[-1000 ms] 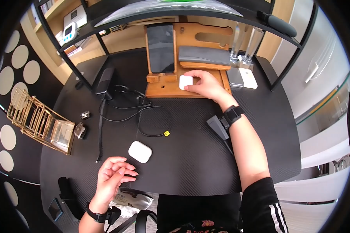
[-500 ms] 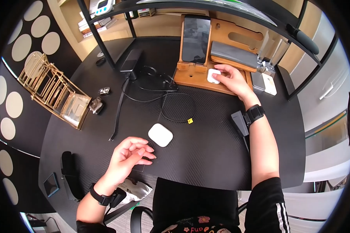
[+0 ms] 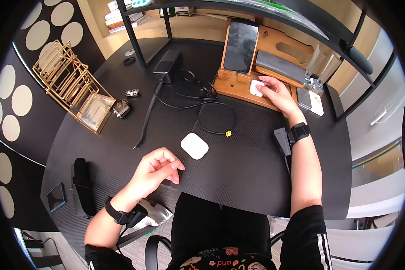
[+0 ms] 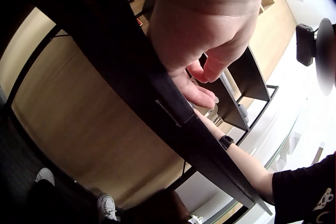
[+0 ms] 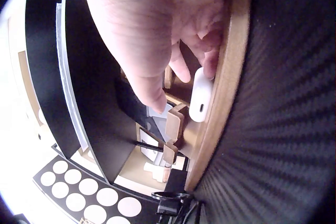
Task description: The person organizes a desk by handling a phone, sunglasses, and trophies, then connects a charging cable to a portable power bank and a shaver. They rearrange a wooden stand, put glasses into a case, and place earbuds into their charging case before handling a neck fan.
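A small white case point(image 3: 256, 88) lies flat on the base of the wooden stand point(image 3: 232, 90). My right hand point(image 3: 281, 99) is over its right side. In the right wrist view, a fingertip of the right hand point(image 5: 152, 24) touches one end of the case point(image 5: 199, 100), and the thumb is apart from it. A second, larger white case point(image 3: 194, 146) lies on the black table. Just left of and below it hovers my left hand point(image 3: 155, 173), its fingers loosely bent and holding nothing; the left wrist view shows this hand point(image 4: 210, 29) beside the table edge.
A phone point(image 3: 241, 47) leans on the stand, left of a grey case point(image 3: 280, 66). Black cable point(image 3: 216, 118) and a power adapter point(image 3: 167, 65) lie mid-table. Gold rack point(image 3: 76, 90) at left; black shelf frame point(image 3: 141, 45) behind; glasses-like black case point(image 3: 81, 189) front left.
The head view has swung, shifting the table's objects rightward and up in frame. My left hand's fingers have drawn closer together. The right hand stays at the small white case.
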Demonstrator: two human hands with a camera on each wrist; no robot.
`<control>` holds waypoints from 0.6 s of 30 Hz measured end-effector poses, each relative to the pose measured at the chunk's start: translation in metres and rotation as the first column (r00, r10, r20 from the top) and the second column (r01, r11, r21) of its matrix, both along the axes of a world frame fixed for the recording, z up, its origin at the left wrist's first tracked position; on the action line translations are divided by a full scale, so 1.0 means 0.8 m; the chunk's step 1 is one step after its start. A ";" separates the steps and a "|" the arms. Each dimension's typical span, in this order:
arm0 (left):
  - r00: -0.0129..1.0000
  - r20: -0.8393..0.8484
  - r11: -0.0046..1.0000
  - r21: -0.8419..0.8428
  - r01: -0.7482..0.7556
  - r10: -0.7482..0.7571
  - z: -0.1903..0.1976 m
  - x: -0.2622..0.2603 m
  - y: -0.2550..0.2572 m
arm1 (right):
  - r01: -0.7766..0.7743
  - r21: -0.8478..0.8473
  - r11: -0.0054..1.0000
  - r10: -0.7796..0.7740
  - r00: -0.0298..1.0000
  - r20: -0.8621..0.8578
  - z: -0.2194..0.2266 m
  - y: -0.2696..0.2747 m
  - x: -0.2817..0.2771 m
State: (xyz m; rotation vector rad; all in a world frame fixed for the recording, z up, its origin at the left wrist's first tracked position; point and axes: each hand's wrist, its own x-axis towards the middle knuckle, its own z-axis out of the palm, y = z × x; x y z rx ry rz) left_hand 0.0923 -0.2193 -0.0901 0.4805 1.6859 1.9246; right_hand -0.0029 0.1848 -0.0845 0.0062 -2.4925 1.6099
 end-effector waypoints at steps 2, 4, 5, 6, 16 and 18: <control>1.000 0.027 1.000 0.004 0.004 -0.004 0.001 0.000 0.002 | 0.016 0.042 0.999 -0.016 1.000 -0.001 0.003 -0.003 0.002; 0.998 0.054 0.998 -0.054 -0.038 0.040 0.004 0.001 0.001 | 0.006 0.031 1.000 -0.006 1.000 -0.007 0.001 -0.002 0.001; 0.998 0.051 0.997 -0.059 -0.039 0.042 0.005 0.001 0.001 | -0.006 0.021 1.000 0.006 1.000 -0.008 0.000 -0.002 0.000; 0.998 0.050 0.998 -0.061 -0.032 0.035 0.006 0.001 0.001 | -0.007 0.015 1.000 0.007 1.000 -0.011 -0.002 -0.002 -0.001; 0.998 0.052 0.980 -0.198 -0.011 0.021 0.021 0.003 0.000 | 0.010 0.458 0.889 -0.051 0.996 0.076 0.051 -0.024 0.033; 0.996 -0.084 0.971 -0.238 -0.027 0.007 0.030 0.005 -0.008 | -0.030 0.652 0.757 -0.081 0.987 0.140 0.082 -0.034 0.047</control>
